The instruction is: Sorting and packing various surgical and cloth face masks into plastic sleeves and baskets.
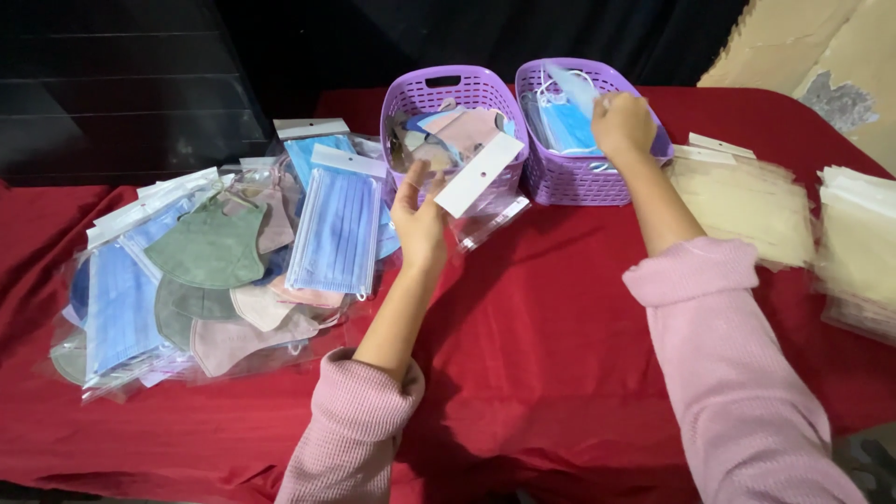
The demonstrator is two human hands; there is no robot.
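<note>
My left hand (418, 219) grips a clear plastic pouch (485, 191) with a white header strip, held just in front of the left purple basket (454, 93). That basket holds pink and dark face masks. My right hand (621, 123) reaches into the right purple basket (579, 177) and pinches a light blue face mask (571, 91) by its upper part. More blue masks lie inside that basket. Both arms wear pink sleeves.
A heap of bagged masks (210, 271) in blue, green and pink covers the left of the red tablecloth (541, 327). Stacks of clear pouches with beige backing (747, 205) lie at the right, another stack (859, 243) at the far right edge.
</note>
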